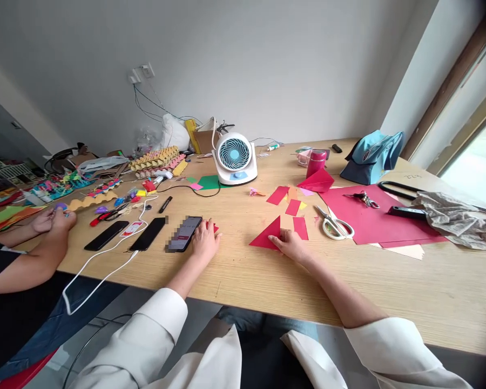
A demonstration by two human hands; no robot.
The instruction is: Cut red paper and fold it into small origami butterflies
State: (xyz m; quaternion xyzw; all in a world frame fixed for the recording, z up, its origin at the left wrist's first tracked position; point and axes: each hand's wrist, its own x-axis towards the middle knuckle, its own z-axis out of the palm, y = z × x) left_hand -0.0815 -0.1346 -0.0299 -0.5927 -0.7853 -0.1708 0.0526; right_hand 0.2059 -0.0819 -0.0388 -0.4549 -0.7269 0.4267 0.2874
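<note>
Wooden table (pixel 235 281), near edge to pale wall (pixel 287 70); one red paper triangle (pixel 264 235), near middle, in the right hand (pixel 294 246).
Item, by my remote view: thin paper, likely light, easily creased, little slip; I would pinch it lightly at an edge, thumb against fingers. Right hand: thumb on the triangle's face, fingers mostly hidden behind, forearm slanting in over the near edge. Left hand (pixel 205 241): palm down, fingers bent, beside the phone (pixel 186 232), partly covering a small red piece (pixel 216 228); whether it grips, I cannot tell. Right of the triangle: scissors (pixel 337 228), blades apart. Beyond: red cutouts (pixel 277 195); farther, a white fan (pixel 235 156).
</note>
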